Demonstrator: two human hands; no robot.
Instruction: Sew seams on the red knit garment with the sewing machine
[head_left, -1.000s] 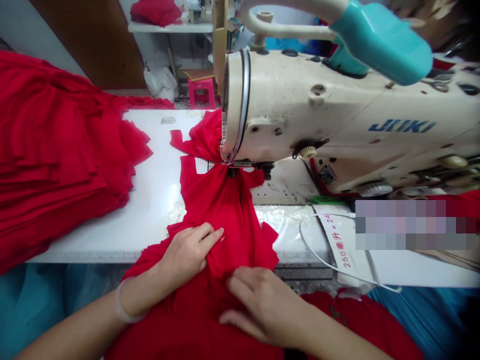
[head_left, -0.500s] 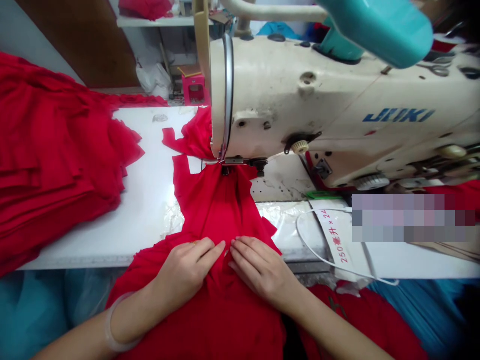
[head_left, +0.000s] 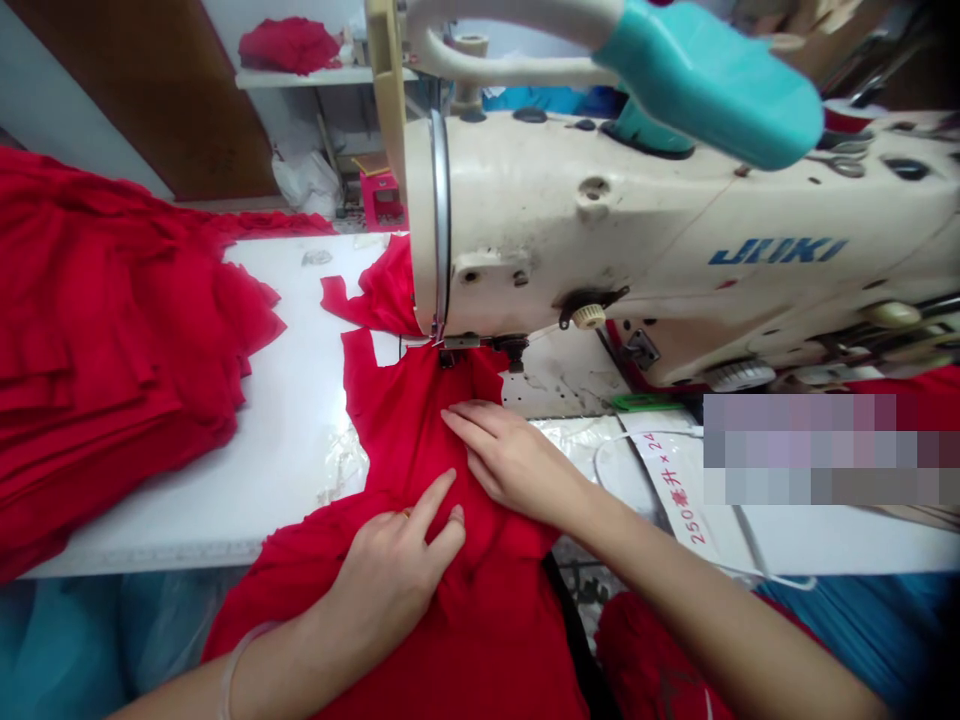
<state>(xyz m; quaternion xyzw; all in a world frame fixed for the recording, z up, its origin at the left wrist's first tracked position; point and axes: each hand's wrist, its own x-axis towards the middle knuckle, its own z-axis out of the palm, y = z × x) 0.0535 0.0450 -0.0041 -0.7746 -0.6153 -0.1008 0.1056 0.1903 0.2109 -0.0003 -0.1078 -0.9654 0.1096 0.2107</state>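
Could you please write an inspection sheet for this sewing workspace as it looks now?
Surface: white table, partly covered.
Job's things: red fabric piece under the sewing machine.
Clutter: stack of red fabric; printed label strip.
Hands: left hand pressing the fabric at the table edge; right hand flat on it, nearer the needle.
Cables: white cable looped beside the label.
Surroundings: shelf, pink stool.

Two hands (head_left: pixel 450 520) — one sewing machine (head_left: pixel 660 250)
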